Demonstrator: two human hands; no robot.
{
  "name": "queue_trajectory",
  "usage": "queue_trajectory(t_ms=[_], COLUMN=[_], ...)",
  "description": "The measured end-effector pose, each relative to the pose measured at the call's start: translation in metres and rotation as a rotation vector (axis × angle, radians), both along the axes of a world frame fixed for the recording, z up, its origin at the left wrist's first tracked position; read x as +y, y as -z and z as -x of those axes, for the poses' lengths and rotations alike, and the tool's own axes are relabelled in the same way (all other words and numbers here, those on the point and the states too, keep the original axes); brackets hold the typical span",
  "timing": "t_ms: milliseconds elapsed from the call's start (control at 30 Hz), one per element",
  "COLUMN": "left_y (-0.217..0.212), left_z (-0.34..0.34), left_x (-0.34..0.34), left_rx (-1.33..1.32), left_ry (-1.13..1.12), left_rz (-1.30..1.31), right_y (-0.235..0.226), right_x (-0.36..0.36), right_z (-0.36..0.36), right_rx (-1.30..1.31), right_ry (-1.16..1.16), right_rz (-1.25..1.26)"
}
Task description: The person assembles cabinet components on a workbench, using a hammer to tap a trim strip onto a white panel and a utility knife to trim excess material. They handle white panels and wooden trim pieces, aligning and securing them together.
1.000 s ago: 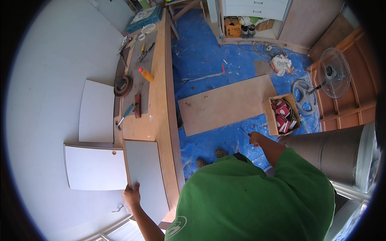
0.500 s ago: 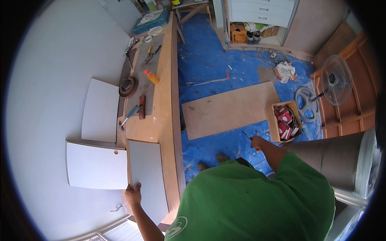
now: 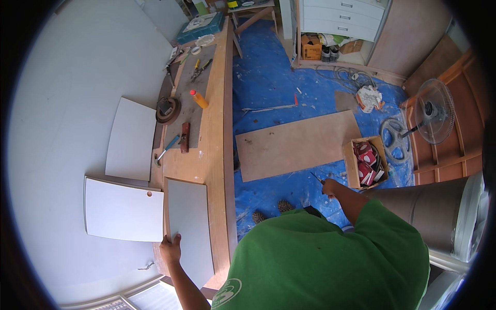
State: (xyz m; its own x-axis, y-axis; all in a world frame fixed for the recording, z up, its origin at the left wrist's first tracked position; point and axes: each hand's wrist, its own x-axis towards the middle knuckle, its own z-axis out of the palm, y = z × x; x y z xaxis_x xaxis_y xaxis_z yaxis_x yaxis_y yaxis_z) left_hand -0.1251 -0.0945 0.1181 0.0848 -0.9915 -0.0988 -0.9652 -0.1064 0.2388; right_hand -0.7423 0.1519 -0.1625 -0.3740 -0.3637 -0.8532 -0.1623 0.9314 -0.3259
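Observation:
A grey panel (image 3: 190,227) lies along the near end of the wooden workbench (image 3: 213,134). My left hand (image 3: 170,249) grips its left edge, with the thumb on top and the fingers partly hidden. Out to the right, over the blue floor sheet, my right hand (image 3: 329,188) is closed round a screwdriver (image 3: 317,177), whose thin dark shaft points forward and left. Only part of its handle shows. A white panel with a round hole (image 3: 124,209) leans on the wall beside the grey one, and another white panel (image 3: 130,139) stands beyond it.
On the bench are a hammer (image 3: 168,149), a hand plane (image 3: 184,137), an orange bottle (image 3: 199,99) and pliers (image 3: 201,70). A brown board (image 3: 297,144) lies on the blue sheet (image 3: 258,77). A carton of red boxes (image 3: 352,165) and a fan (image 3: 431,111) stand right.
The view has shifted slightly. My left hand stays on the grey panel's edge, and my right hand still holds the screwdriver in nearly the same place.

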Motion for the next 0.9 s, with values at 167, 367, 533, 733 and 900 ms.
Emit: queue_trajectory(t_ms=[167,367,533,733,900], left_y=[0.003,0.004,-0.002,-0.001,0.002], left_z=[-0.002,0.000,0.008,0.008,0.003], left_x=[0.000,0.000,0.006,0.007,0.005], left_rx=[0.008,0.027,0.005,-0.027,0.012], left_ry=[-0.001,-0.001,-0.011,-0.010,0.005], left_rz=[-0.001,-0.012,-0.006,-0.010,0.017], right_y=[0.000,0.000,0.000,0.004,0.005], right_x=[0.000,-0.005,-0.010,-0.016,-0.010], right_z=[0.002,0.004,0.005,0.004,0.007], right_rx=[0.014,-0.011,-0.007,-0.030,0.018], right_ry=[0.011,0.065,0.011,-0.012,-0.039], right_rz=[-0.017,-0.010,0.021,-0.023,0.023])
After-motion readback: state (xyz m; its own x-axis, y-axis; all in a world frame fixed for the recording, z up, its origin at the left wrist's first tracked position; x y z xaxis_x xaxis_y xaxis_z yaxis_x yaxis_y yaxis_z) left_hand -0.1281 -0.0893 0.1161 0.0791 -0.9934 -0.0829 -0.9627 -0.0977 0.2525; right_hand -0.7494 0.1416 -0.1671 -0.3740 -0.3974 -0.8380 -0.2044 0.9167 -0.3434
